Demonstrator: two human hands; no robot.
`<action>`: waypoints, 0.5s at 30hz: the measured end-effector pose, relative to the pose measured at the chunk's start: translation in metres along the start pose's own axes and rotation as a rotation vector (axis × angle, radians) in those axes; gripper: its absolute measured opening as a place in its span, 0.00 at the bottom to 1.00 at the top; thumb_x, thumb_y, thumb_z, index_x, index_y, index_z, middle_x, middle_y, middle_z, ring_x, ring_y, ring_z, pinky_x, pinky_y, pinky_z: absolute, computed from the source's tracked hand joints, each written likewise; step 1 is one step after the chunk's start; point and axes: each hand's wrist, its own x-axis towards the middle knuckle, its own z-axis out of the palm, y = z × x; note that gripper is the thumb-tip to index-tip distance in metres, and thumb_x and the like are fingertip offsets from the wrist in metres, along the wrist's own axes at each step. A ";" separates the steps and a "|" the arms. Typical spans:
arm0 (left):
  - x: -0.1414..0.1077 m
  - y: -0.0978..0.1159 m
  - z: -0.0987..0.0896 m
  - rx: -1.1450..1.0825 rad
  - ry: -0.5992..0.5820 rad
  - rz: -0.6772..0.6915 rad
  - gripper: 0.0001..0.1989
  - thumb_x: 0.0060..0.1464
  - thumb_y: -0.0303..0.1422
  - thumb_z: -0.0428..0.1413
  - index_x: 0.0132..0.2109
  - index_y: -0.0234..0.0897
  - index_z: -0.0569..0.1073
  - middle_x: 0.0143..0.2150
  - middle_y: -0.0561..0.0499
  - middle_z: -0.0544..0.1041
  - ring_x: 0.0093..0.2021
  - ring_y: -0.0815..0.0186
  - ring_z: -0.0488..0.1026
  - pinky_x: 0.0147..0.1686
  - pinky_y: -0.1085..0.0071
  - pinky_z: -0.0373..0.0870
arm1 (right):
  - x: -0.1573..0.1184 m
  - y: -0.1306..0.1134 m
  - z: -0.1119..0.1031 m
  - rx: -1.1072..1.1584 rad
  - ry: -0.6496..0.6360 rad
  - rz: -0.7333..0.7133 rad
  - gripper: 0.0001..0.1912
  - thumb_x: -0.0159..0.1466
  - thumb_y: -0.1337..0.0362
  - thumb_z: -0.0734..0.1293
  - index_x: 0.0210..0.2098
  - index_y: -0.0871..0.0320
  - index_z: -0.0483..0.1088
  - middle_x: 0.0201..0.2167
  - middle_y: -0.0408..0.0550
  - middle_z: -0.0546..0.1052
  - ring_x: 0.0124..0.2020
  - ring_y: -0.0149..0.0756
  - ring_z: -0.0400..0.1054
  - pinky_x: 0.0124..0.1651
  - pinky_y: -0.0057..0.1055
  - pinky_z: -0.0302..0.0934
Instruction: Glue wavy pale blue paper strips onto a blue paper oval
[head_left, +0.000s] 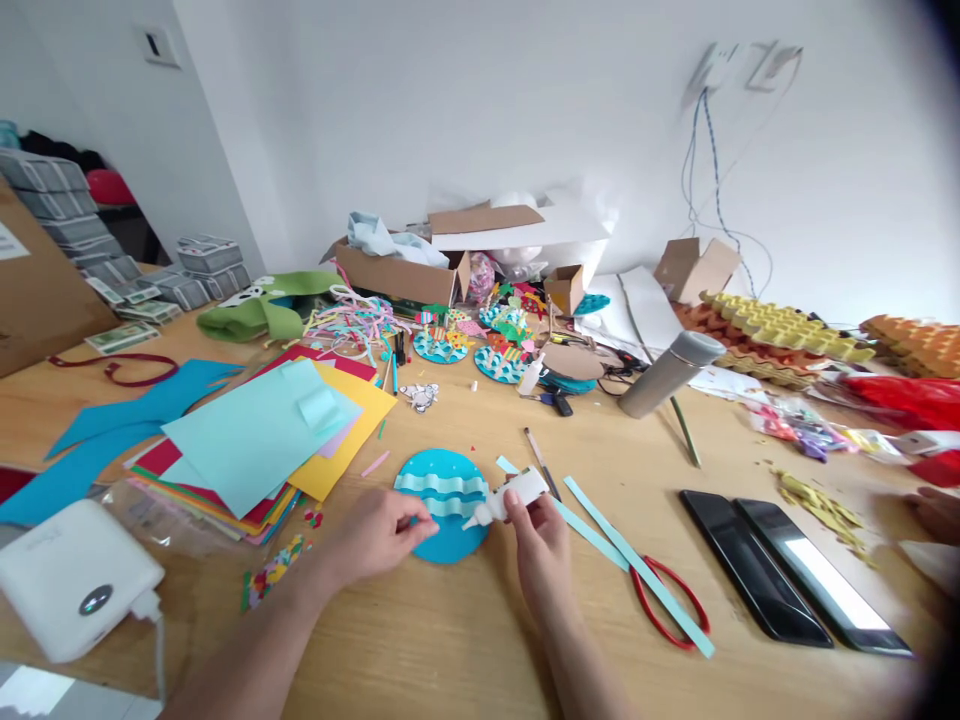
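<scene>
Nearest the camera, your forearms (pixel 262 635) reach in over the wooden surface (pixel 435 655). Your right hand (pixel 541 545) is closed around a white glue bottle (pixel 521 488), tilted so that its nozzle points down and leftward at the blue disc (pixel 450 542); whether the tip touches cannot be told. Your left hand (pixel 379 535) is mostly curled, thumb and forefinger drawn together over the disc's lower left part, and you cannot tell from this view whether they pinch anything. That disc lies flat between your hands. Judging by how it looks, it is partway along: two pale wavy bands (pixel 442 484) already cross its middle and small pale dots mark its top, while the lower part is plain blue, with room for more bands. Just right of the bottle lie a dark pen (pixel 538 452) and loose pale strips (pixel 596 535), flat and unwaved, so they look unused; one crosses the red-handled scissors (pixel 703 604). Farther right sit two phones (pixel 787 575). Out to the left is a stack of coloured paper (pixel 255 440). Toward the back, decorated discs (pixel 441 347) carry wavy bands and colourful cut-outs; beside those, yours seems well short of complete, having no cut-outs on it.
</scene>
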 end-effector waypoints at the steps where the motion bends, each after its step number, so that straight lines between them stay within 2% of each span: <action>1: -0.003 0.003 0.000 0.003 -0.078 0.028 0.12 0.58 0.39 0.52 0.34 0.46 0.81 0.26 0.56 0.79 0.27 0.65 0.73 0.29 0.71 0.65 | -0.003 0.001 0.001 -0.016 -0.012 -0.011 0.19 0.53 0.51 0.75 0.38 0.56 0.74 0.33 0.47 0.77 0.36 0.39 0.69 0.39 0.33 0.63; 3: -0.007 0.007 -0.002 0.009 -0.177 0.078 0.11 0.57 0.36 0.54 0.40 0.51 0.81 0.31 0.57 0.82 0.30 0.63 0.76 0.30 0.71 0.65 | -0.007 0.001 0.001 -0.063 -0.047 -0.039 0.19 0.54 0.51 0.75 0.40 0.55 0.73 0.34 0.48 0.78 0.37 0.40 0.70 0.41 0.35 0.64; 5: -0.009 0.009 -0.004 0.021 -0.205 0.098 0.13 0.57 0.34 0.54 0.45 0.55 0.80 0.36 0.57 0.83 0.33 0.62 0.78 0.32 0.70 0.66 | -0.011 0.003 0.001 -0.126 -0.087 -0.074 0.19 0.56 0.51 0.73 0.43 0.55 0.73 0.35 0.48 0.78 0.38 0.41 0.70 0.42 0.35 0.64; 7: -0.010 0.009 -0.005 0.050 -0.207 0.099 0.14 0.57 0.33 0.55 0.45 0.58 0.79 0.38 0.56 0.83 0.34 0.60 0.79 0.33 0.69 0.67 | -0.013 0.005 0.000 -0.198 -0.119 -0.104 0.20 0.58 0.52 0.72 0.46 0.55 0.72 0.36 0.48 0.77 0.39 0.41 0.69 0.43 0.35 0.64; 12: -0.007 0.007 -0.004 0.169 -0.202 0.125 0.14 0.57 0.32 0.55 0.45 0.57 0.80 0.40 0.55 0.83 0.38 0.58 0.80 0.35 0.67 0.68 | -0.015 0.013 -0.003 -0.341 -0.141 -0.170 0.22 0.59 0.53 0.71 0.51 0.54 0.71 0.34 0.47 0.76 0.41 0.43 0.68 0.42 0.35 0.62; 15: -0.005 0.004 -0.001 0.214 -0.245 0.151 0.14 0.57 0.31 0.56 0.46 0.54 0.79 0.42 0.54 0.83 0.40 0.58 0.80 0.35 0.67 0.68 | -0.015 0.015 -0.006 -0.429 -0.145 -0.227 0.22 0.62 0.53 0.68 0.52 0.56 0.69 0.34 0.48 0.75 0.42 0.43 0.68 0.41 0.35 0.63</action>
